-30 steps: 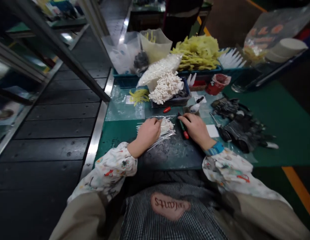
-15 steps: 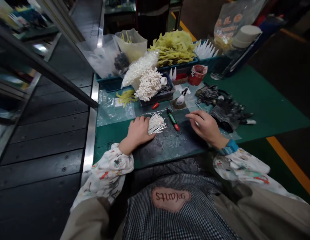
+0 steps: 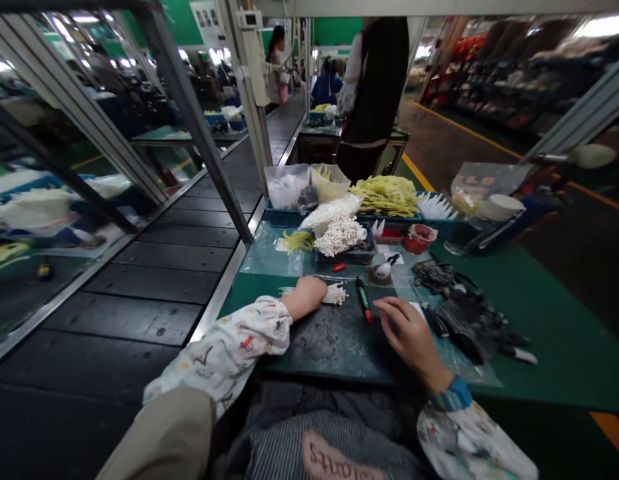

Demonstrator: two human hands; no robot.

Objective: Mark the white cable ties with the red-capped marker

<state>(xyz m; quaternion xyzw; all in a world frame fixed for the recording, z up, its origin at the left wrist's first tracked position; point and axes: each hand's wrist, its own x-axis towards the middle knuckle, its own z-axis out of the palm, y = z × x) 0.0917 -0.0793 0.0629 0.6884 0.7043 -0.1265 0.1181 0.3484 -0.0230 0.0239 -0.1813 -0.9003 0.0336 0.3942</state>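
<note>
My left hand [image 3: 309,297] is closed over a bundle of thin white sticks [image 3: 335,294] lying on the dark work mat. Their ends stick out on both sides of the fist, and the fingertips are hidden. My right hand [image 3: 404,330] rests at the mat's right side, fingers loosely extended and apart, with nothing visible in it. Between the hands lies a black and green marker [image 3: 363,300] with a red end. Its red cap [image 3: 338,267] lies apart, farther back. Beyond the marker is a small white glue bottle [image 3: 385,268] with a dark tip.
Behind stand a tray of white-tipped stems [image 3: 340,235], yellow-green strips [image 3: 386,197] and a red cup [image 3: 420,238]. Dark gloves [image 3: 466,327] lie at right, near a clear bottle with a white lid [image 3: 499,210]. A slatted conveyor [image 3: 154,283] runs along the left. A person [image 3: 376,93] stands beyond.
The camera has tilted up, bringing the workshop into view. My left hand has shifted from the bundle's side to over it, fingers curled in. My right hand stays beside the marker.
</note>
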